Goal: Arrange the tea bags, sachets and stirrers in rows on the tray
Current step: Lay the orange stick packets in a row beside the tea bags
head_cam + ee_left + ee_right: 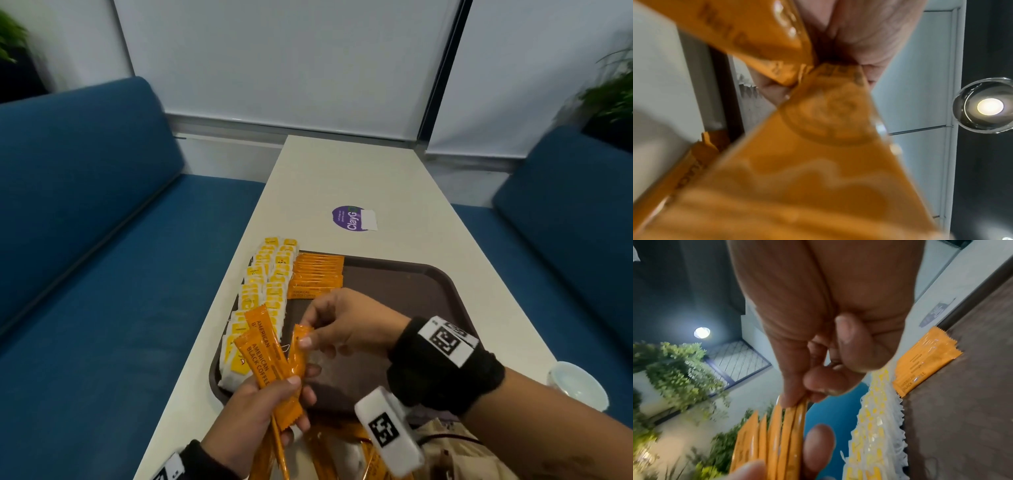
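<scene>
Coffee sachets fanned in our left hand above the brown tray.

Our left hand grips the bunch at its lower ends; our right hand pinches the top of one sachet between thumb and fingers. On the tray, tea bags run down the left edge, with a row of orange sachets beside them, on the white worktop.

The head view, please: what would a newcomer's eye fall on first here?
The fan of orange coffee sachets in mid-frame, gripped by the left hand while the right hand pinches the top of one. Behind them, on the brown tray, yellow-and-white tea bags run along its left edge beside a neat stack of orange sachets at its far left.
</scene>
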Demonstrator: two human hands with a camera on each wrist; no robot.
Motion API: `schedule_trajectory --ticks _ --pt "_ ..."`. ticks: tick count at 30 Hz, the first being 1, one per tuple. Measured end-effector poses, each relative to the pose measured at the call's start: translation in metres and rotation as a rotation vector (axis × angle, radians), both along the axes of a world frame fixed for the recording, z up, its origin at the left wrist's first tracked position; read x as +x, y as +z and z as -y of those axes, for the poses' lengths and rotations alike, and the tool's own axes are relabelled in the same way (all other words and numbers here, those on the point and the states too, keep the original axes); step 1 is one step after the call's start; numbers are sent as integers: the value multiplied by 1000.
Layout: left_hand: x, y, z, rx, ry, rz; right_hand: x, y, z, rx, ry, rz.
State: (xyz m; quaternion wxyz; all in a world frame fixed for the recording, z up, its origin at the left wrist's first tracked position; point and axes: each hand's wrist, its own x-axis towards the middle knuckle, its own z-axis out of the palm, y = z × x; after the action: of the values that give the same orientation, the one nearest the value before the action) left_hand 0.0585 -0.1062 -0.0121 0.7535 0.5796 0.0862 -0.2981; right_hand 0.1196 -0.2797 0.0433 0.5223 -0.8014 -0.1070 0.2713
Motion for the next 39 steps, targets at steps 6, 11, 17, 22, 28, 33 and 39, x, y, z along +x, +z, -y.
schedule_trajectory --ticks 6,11,17,22,28,33,39 --pt "-3 9 -4 -126 100 27 -6 2 39 227 -16 85" --pt "-2 11 -6 -61 148 87 -22 2 45 225 -57 258" --pt "-2 9 2 196 163 214 -34 -4 41 51 -55 322" --pt "-1 10 5 292 218 265 -34 -3 38 151 -172 68" --pt "-2 7 11 293 223 287 -41 -17 8 256 -236 -114" --pt "0 3 9 345 175 271 -40 -25 -13 452 -368 -227" --pt "0 1 1 344 155 208 -10 -28 -14 179 -421 7"
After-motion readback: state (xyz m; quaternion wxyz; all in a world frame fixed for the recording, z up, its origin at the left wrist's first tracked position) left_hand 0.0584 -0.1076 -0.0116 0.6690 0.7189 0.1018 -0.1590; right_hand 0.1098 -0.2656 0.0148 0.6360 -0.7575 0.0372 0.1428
